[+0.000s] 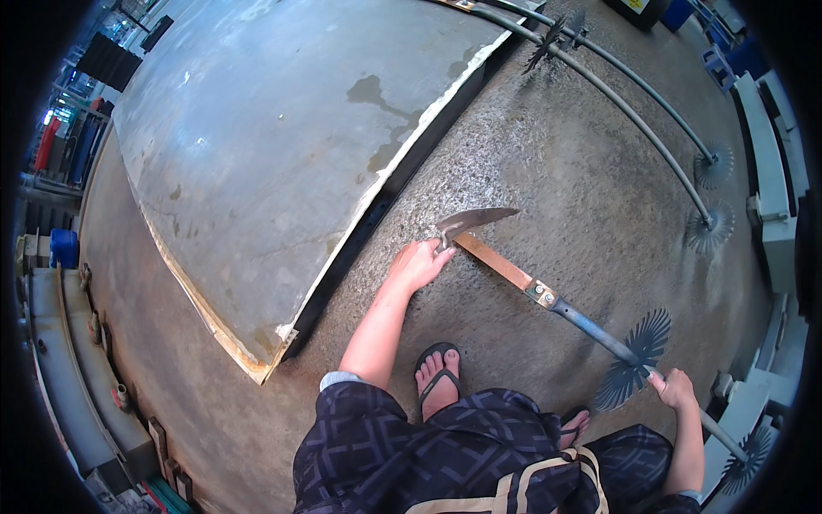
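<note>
In my left hand is a sickle, its curved metal blade pointing right. My fingers are closed around its base. The blade's base meets the upper end of a flat brown bar; whether the two are joined I cannot tell. Bolts and a metal plate link the bar to a long grey-blue metal pole. My right hand grips this pole lower down, just beyond a dark toothed disc. Another toothed disc sits near the pole's far end, at the lower right.
A large grey metal-topped table with a pale worn edge fills the upper left. Two similar poles with toothed discs rest between table and floor. Pale metal beams line the right; machinery stands at left.
</note>
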Tool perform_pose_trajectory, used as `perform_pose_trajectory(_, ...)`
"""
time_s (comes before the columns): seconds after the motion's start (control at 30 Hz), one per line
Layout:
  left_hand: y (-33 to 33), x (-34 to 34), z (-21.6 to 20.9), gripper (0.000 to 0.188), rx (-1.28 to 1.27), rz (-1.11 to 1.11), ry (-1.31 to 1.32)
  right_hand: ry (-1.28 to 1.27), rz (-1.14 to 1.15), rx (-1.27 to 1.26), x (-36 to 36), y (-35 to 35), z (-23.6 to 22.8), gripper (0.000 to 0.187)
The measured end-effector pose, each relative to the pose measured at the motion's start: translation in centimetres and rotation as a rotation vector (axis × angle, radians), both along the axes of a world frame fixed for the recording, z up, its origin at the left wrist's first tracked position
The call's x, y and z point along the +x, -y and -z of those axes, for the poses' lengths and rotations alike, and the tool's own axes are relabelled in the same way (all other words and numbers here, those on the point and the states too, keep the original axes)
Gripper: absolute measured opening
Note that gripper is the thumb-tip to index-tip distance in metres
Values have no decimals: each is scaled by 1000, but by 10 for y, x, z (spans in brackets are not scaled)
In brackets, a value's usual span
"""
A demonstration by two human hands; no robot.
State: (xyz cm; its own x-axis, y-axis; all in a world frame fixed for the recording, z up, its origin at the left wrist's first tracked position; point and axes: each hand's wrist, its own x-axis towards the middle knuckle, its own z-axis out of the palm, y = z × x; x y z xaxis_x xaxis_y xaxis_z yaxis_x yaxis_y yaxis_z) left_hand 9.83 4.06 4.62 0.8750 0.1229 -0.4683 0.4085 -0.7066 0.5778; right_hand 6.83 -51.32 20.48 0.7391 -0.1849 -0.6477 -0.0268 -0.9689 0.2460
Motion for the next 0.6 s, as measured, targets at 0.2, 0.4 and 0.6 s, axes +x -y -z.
perform_pose_trajectory(0.2,-2,-4,11,45,-28,-45,22,-24,27,-4,4,-8,-6,86)
perform_pose_trajectory(0.4,1,-7,10,45,-101,-88,26,-34,8,-17,1,3,1,84)
perform_pose_trajectory(0.6,-2,-5,12,43,-96,-73,43,-40,16,-20,2,2,1,83)
